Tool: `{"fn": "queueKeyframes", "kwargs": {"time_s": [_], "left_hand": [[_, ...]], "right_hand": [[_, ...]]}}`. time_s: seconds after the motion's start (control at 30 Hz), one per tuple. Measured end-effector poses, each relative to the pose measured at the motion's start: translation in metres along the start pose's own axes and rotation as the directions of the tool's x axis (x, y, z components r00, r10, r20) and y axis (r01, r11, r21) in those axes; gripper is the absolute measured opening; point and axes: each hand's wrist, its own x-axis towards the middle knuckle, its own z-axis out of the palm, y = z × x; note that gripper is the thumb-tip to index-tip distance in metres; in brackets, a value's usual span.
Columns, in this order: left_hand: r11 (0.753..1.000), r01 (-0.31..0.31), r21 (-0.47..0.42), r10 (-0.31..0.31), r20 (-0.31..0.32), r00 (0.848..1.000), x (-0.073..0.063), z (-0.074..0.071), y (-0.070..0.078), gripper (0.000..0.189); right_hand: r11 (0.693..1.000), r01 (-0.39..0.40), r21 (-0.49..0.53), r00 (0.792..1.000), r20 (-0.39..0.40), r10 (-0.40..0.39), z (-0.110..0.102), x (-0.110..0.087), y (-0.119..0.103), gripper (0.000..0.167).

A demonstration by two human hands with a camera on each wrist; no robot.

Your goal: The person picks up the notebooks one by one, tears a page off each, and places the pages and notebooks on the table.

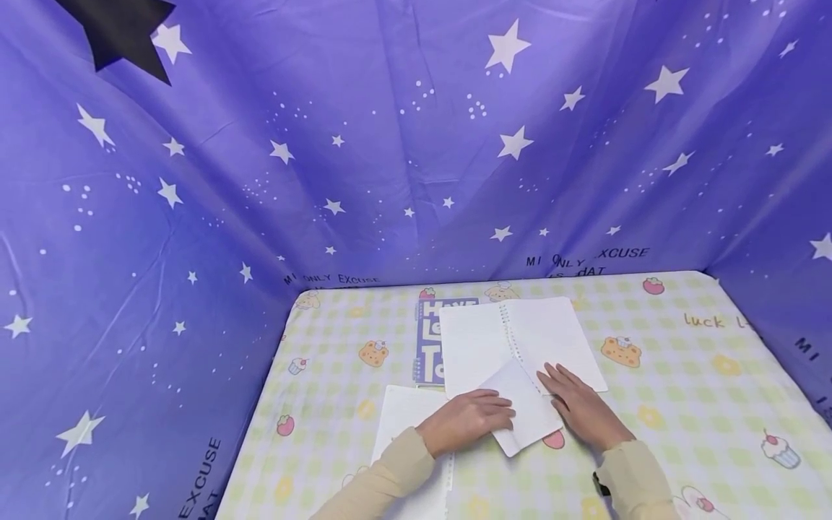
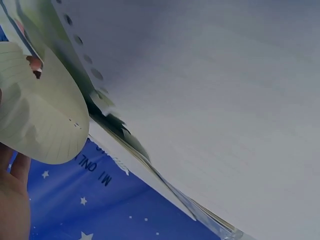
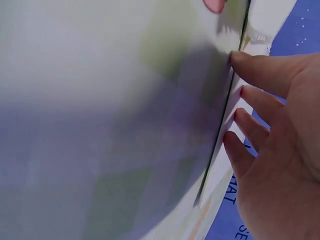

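Observation:
A white folded sheet of paper (image 1: 528,412) lies tilted over the lower middle of an open spiral notebook (image 1: 552,332) with blank white pages. At the sheet's left side, my left hand (image 1: 466,420) holds it, fingers bent over its top; in the left wrist view this hand (image 2: 14,200) shows partly behind a curved piece of paper (image 2: 55,120). My right hand (image 1: 581,410) rests with extended fingers by the notebook's lower right page, beside the sheet's right edge. In the right wrist view the fingertips of the right hand (image 3: 270,125) touch a paper edge.
A purple notebook (image 1: 429,350) with large white letters lies partly under the open one. Nearer me, another white notebook page (image 1: 406,412) runs beneath my left forearm. A checked cloth (image 1: 338,426) covers the table, and purple starry curtains (image 1: 416,144) enclose it.

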Motion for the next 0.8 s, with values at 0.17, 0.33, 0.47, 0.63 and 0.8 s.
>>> {"fn": "queueKeyframes", "kwargs": {"time_s": [0.17,0.33,0.47,0.63,0.8], "left_hand": [[1.000,-0.005,0.017,0.004,0.048,0.999,0.000,-0.001,0.006,0.022],[1.000,-0.018,0.003,0.017,0.085,0.996,-0.002,0.002,0.011,0.024],[1.000,-0.028,-0.009,0.029,0.095,0.995,-0.003,0.003,0.016,0.025],[0.999,-0.035,0.019,0.033,0.082,0.996,-0.003,0.004,0.021,0.026],[0.998,-0.048,0.031,0.046,0.069,0.997,-0.004,0.008,0.025,0.027]], "right_hand": [[1.000,0.003,-0.006,1.000,0.021,-0.003,0.000,0.001,0.002,0.048],[1.000,0.005,0.001,1.000,0.016,-0.005,0.001,0.001,0.002,0.049],[1.000,0.012,0.007,1.000,0.006,-0.012,0.003,0.001,0.002,0.048],[1.000,-0.001,-0.001,1.000,0.009,0.001,0.005,0.001,0.001,0.047],[0.999,-0.004,-0.033,1.000,-0.012,0.003,0.004,0.000,-0.004,0.046]]}}
